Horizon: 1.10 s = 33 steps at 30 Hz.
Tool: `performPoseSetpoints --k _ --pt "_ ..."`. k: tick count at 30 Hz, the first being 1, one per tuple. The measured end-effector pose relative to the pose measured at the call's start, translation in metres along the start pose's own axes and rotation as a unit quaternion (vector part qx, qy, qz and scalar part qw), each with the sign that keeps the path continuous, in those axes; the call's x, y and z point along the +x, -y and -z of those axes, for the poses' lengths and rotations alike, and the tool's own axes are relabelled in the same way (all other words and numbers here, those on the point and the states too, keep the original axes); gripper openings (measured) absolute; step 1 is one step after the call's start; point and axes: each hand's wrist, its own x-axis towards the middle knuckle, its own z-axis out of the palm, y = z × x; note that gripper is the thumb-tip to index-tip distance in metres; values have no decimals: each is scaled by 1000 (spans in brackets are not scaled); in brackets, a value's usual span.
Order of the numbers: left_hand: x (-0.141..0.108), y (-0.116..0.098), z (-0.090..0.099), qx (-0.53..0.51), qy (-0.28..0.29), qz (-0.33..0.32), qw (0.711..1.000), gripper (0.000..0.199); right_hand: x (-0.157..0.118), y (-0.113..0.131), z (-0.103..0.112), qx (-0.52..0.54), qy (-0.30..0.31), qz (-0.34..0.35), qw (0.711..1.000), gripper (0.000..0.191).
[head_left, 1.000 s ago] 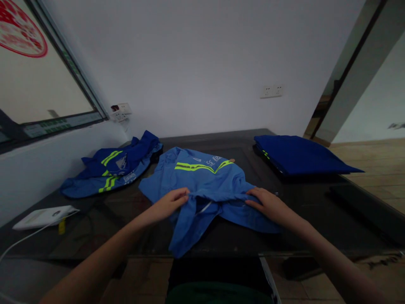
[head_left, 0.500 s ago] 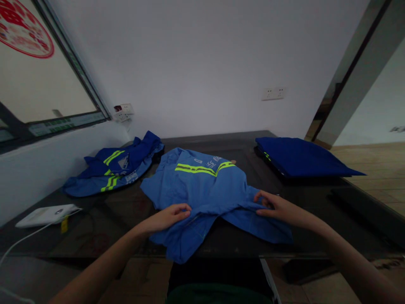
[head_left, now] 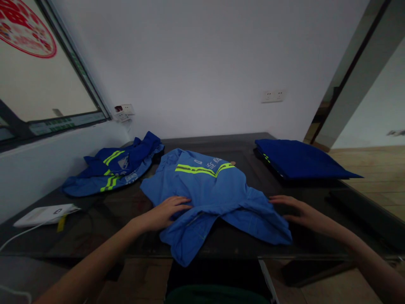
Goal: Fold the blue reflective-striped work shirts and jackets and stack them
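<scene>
A light blue work jacket (head_left: 209, 192) with a yellow-green reflective stripe and white lettering lies spread in front of me, its two sleeves reaching toward the table's near edge. My left hand (head_left: 171, 210) rests on the fabric by the left sleeve, fingers stretched out and slightly apart. At the right sleeve, my right hand (head_left: 299, 211) is open, its fingertips at the outer edge of the cloth and nothing gripped in it. Part of the left thumb is hard to make out against the fabric.
Another blue jacket with reflective stripes (head_left: 117, 166) lies crumpled at the left. A folded dark blue garment (head_left: 300, 158) sits at the right on the dark table (head_left: 249, 147). A white device with a cable (head_left: 44, 214) lies at the left edge; a black flat object (head_left: 360, 213) lies at the right.
My right hand has moved right and its fingers have spread away from the right sleeve. My left hand has shifted slightly up, its fingers straighter. The left sleeve has moved a little to the right.
</scene>
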Motion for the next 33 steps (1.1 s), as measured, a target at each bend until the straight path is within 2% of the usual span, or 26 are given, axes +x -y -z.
performPoseSetpoints --k 3,6,9,12,15,18,20,23,25,27,30,33 --pt "12 0 -7 -5 0 9 1000 61 5 6 -19 -29 3 24 999 52" --pt "23 -2 -13 -9 -29 15 999 43 18 9 -35 -31 -24 39 998 52" --pt "32 -4 -17 -31 -58 10 998 20 34 11 -45 -28 -64 58 996 37" --pt "37 -4 -17 -71 -101 -6 992 23 44 15 -49 -23 -106 65 992 21" --pt "33 -1 -10 -103 -63 -42 992 22 46 21 -47 -1 -143 72 987 17" --pt "27 1 -5 -106 1 -52 993 37 44 29 -41 45 -158 69 984 20" --pt "26 2 -9 -99 -2 -45 994 34 42 34 -38 82 -142 55 985 23" --pt "31 -1 -22 -91 -46 -27 994 18 41 44 -36 125 -107 36 986 29" --pt "34 -2 -30 -102 -70 -21 992 17 41 49 -35 135 -98 32 985 33" --pt "35 -2 -30 -129 -117 -2 985 21 42 53 -33 142 -98 26 985 37" --pt "35 -2 -6 -134 -259 64 954 21 47 60 -25 163 -128 -1 978 44" --pt "40 -4 46 -95 -374 91 918 23 63 73 -9 186 -185 -15 965 46"
